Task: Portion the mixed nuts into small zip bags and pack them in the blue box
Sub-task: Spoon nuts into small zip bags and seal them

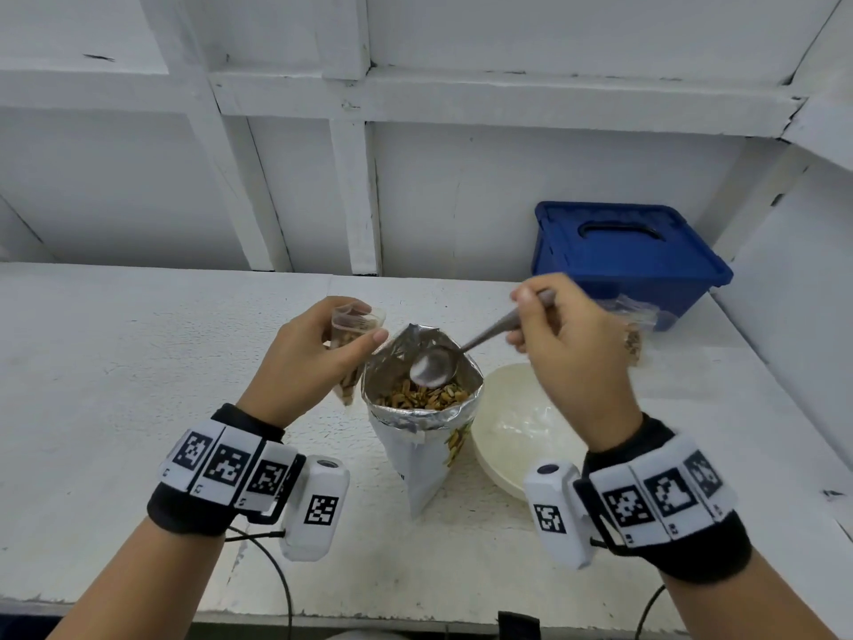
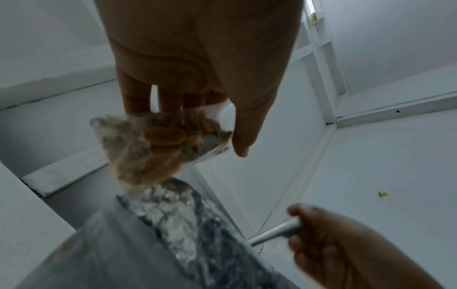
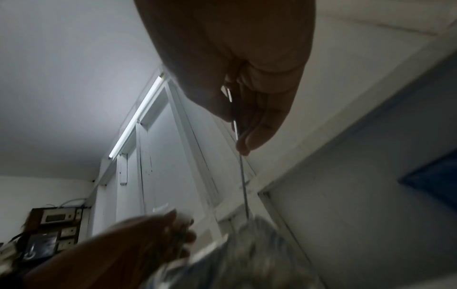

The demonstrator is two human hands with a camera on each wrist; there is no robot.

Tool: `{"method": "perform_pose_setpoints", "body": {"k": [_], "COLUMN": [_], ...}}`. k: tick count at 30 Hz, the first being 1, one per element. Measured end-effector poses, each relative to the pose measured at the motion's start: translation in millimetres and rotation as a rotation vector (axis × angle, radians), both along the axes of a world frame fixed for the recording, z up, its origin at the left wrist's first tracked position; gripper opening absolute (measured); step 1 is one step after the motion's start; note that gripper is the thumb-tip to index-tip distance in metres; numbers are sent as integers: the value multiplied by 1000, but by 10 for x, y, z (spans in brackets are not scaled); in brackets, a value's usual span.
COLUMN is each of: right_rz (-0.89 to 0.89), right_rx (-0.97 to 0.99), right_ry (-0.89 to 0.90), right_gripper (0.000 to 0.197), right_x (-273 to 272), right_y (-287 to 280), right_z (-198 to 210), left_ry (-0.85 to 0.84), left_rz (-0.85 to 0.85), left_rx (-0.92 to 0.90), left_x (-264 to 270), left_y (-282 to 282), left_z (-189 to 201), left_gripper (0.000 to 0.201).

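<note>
Foil-lined and silver inside, a tall pouch of mixed nuts stands open in the middle of a white table, its mouth showing brown and tan nuts. The left hand is raised just left of the pouch mouth, thumb and fingers curled around the top of a small clear zip bag that hangs down partly filled with nuts. The right hand is raised to the right, fingers and thumb pinching the handle of a metal spoon, whose round bowl tilts down inside the pouch mouth, just above the nuts.

A pale, smooth, round bowl sits just right of the pouch. Behind it, against the white panelled wall, is the blue box, hard plastic with its lid on and a recessed handle. Another clear bag holding nuts lies in front of the box, partly hidden by the right hand.

The left wrist view shows the zip bag from below, bulging with flat oval nuts, above the crinkled foil rim. The right wrist view shows the thin spoon handle running straight down from the pinching fingers; the pouch is blurred there.
</note>
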State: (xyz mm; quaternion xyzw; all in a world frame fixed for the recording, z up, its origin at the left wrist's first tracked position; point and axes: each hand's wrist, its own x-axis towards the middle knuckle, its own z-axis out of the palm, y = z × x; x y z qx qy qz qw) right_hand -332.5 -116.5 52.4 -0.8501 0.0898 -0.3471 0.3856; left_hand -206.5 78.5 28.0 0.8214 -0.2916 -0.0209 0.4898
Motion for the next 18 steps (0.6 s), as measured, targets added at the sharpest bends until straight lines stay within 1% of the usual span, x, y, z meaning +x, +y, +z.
{"method": "perform_pose_setpoints", "body": {"k": [2, 3, 4, 6, 7, 9, 10, 11, 12, 13, 14, 16, 18], "right_rz": [48, 62, 65, 44, 11, -96, -144, -164, -145, -89, -22, 95, 160], "right_rx": [97, 115, 95, -28, -129, -396, -500, -552, -561, -533, -479, -345, -210], "right_ry": [161, 228, 278, 313, 288, 176, 104, 34, -19, -44, -31, 120, 276], "right_gripper": [3, 3, 3, 3, 4, 14, 19, 23, 26, 29, 32, 42, 49], "right_x": [25, 41, 55, 79, 84, 95, 106, 121, 134, 147, 154, 168, 200], "right_y": [59, 74, 83, 102, 115, 146, 174, 205, 248, 302, 368, 499, 581], "right_z": [-121, -169, -204, -241, -238, -197, -169, -133, -95, -61, -26, 5, -34], "left_ry": [-18, -27, -35, -53, -59, -55, -50, -44, -36, -23, -8, 25, 55], "left_rz": [13, 17, 20, 33, 42, 64, 79, 93, 98, 95, 86, 75, 65], "left_rx": [-15, -18, -21, -32, -45, -97, -128, -154, -178, -200, -221, -259, -292], "left_x": [-1, 2, 4, 7, 1, -18, -32, -41, -52, -64, -76, -106, -139], "left_y": [-16, -24, -35, -54, -62, -84, -91, -99, -112, -127, -148, -196, -247], "left_z": [22, 32, 43, 68, 84, 121, 139, 158, 177, 194, 210, 237, 255], "left_gripper": [34, 29, 24, 18, 18, 19, 20, 20, 20, 20, 20, 22, 30]}}
